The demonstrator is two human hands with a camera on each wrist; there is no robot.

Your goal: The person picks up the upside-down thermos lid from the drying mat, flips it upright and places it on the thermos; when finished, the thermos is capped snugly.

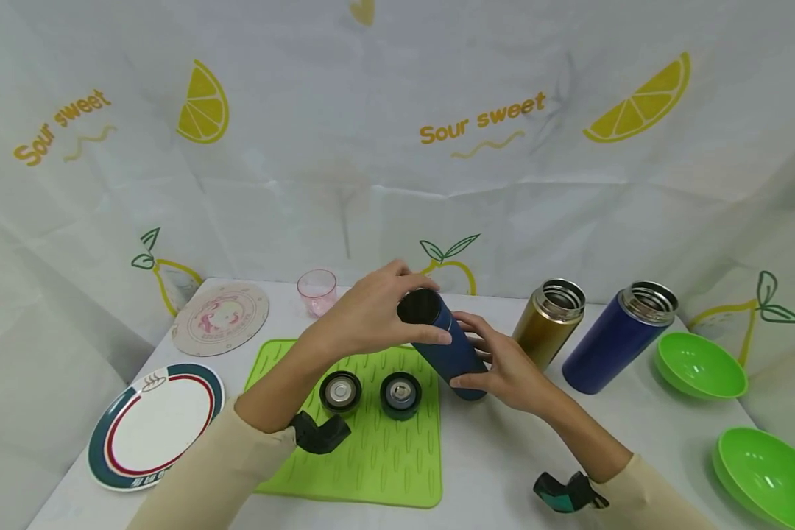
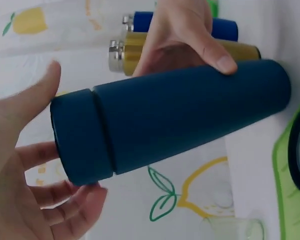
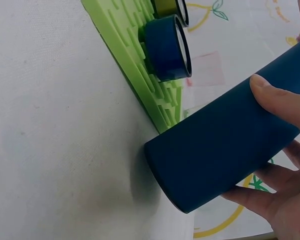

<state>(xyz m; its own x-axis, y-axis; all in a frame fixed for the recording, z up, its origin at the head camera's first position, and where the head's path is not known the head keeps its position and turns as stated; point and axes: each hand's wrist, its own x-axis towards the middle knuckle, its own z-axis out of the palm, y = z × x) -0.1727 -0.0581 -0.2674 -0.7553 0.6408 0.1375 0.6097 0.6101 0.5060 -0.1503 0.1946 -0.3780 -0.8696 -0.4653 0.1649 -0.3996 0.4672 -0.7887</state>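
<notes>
Dark blue bottle tilted over table, just beside mat's right edge. Right hand grip wrapped round body, seemingly steadying it — left hand grip curled round cap, suiting twist. Loose caps on mat, underside up — probably for stability.

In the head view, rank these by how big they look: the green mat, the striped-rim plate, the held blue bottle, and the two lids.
Largest to smallest:
1. Green mat
2. Striped-rim plate
3. Held blue bottle, partly covered
4. Left lid and right lid: look alike, so unranked
</notes>
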